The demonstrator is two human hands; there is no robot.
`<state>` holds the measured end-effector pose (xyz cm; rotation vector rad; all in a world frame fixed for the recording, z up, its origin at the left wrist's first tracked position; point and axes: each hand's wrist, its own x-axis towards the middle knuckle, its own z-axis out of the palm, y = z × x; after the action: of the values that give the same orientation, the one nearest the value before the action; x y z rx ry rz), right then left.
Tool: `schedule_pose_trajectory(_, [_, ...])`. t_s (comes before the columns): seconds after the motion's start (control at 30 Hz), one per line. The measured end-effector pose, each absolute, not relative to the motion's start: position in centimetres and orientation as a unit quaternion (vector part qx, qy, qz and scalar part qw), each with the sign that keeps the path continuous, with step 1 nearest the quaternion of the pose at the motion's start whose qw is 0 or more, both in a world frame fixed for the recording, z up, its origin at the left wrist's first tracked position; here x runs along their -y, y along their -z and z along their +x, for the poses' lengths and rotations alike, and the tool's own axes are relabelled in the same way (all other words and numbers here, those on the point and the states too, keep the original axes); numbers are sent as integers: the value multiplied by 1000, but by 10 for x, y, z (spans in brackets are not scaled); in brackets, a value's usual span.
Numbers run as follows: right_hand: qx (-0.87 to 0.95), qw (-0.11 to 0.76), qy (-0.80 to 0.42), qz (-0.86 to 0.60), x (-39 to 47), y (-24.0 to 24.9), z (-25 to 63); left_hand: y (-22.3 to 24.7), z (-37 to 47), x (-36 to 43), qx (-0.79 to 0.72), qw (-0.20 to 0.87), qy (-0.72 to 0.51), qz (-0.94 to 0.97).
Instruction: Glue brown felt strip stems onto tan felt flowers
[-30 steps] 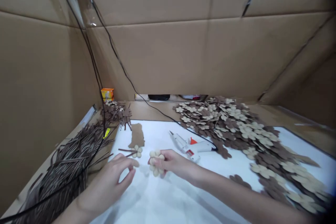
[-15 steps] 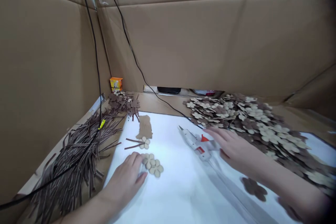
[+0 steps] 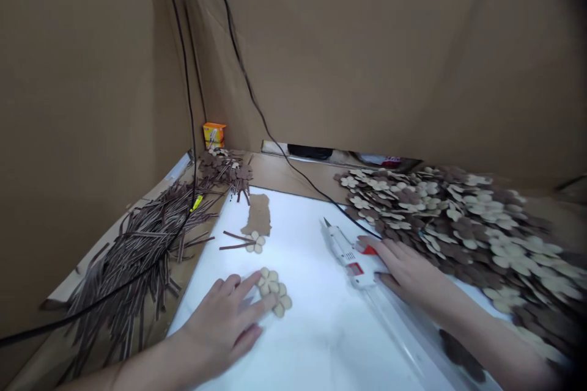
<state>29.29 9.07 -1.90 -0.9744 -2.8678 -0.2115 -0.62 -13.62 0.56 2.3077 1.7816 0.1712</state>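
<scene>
My left hand [image 3: 224, 321] is open over the white board [image 3: 316, 342], fingers apart. Its index fingertip and another fingertip touch two overlapping beige felt flowers [image 3: 273, 291]. Just beyond them, another beige flower [image 3: 255, 242] lies with two thin brown strips [image 3: 236, 239] reaching out to its left. On the right, a white and red hot glue gun [image 3: 353, 259] lies with its nozzle pointing away and a little left. My right hand [image 3: 403, 266] is closed round its handle, fingers by the red trigger; part of the handle is hidden under them.
Many brown strips [image 3: 151, 238] lie heaped on the left. A large pile of beige and brown flowers [image 3: 463, 214] covers the right. A torn brown piece [image 3: 259, 215] lies on the board. Black cables [image 3: 257, 107] hang across, and an orange box [image 3: 214, 134] stands in the corner.
My right hand has gone from reaching at the glue gun to closing on its handle. My left fingers have spread and moved onto the two flowers. The view has shifted slightly.
</scene>
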Motion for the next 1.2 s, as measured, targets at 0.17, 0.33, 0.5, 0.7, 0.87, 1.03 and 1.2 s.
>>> schedule_pose_trajectory(0.17, [933, 80, 44, -347, -86, 16, 296, -3, -5, 146, -599, 112, -67, 790])
schedule_pose_trajectory(0.33, [921, 138, -134, -339, -66, -16, 279, 7, -13, 152, -616, 105, -103, 774])
schedule_pose_trajectory(0.5, [905, 31, -340, -253, -43, -39, 241, 8, -16, 147, -615, 125, -105, 771])
schedule_pose_trajectory(0.7, [890, 24, -371, -264, -32, -22, 228, -3, -14, 143, -612, 145, -106, 770])
schedule_pose_trajectory(0.87, [885, -20, -363, -289, -30, -18, 228, -6, -14, 141, -615, 171, -106, 762])
schedule_pose_trajectory(1.03, [882, -32, -357, -307, -29, -19, 226, -5, -15, 140, -616, 169, -113, 761])
schedule_pose_trajectory(1.2, [881, -27, -352, -315, -31, -13, 229, -5, -15, 140, -612, 167, -115, 764])
